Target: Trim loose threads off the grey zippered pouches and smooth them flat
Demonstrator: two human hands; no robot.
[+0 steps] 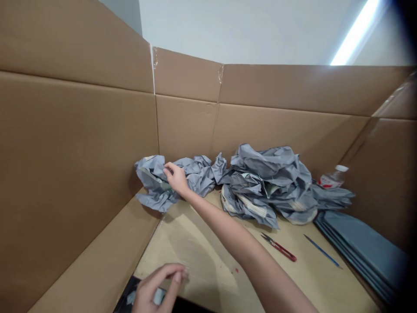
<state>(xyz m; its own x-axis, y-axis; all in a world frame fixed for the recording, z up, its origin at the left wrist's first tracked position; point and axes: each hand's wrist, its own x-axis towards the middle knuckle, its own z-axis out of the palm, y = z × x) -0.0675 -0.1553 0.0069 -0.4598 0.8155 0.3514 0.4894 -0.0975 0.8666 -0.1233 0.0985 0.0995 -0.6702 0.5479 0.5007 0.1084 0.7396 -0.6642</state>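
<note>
My right hand [176, 179] reaches to the far left of the table, its fingertips curled at the edge of a crumpled grey cloth piece [152, 198] with a pale green strip. Thumb and fingers look pinched on that cloth, though the grip is partly hidden. Closer to me, at the bottom, my left hand [158, 289] hovers over the near edge with thumb and fingertips brought together; nothing shows between them. More crumpled grey cloth [202, 178] lies just right of my right hand. A larger grey heap [276, 169] with cream striped bands sits at the back centre.
Tall cardboard walls [81, 174] enclose the table [182, 243]. Red-handled thread snips [279, 248] and a blue pencil-like stick [322, 251] lie right of centre. A folded dark grey cloth stack [365, 248] and a capped bottle [335, 178] stand at right. Something black [192, 305] shows at the near edge.
</note>
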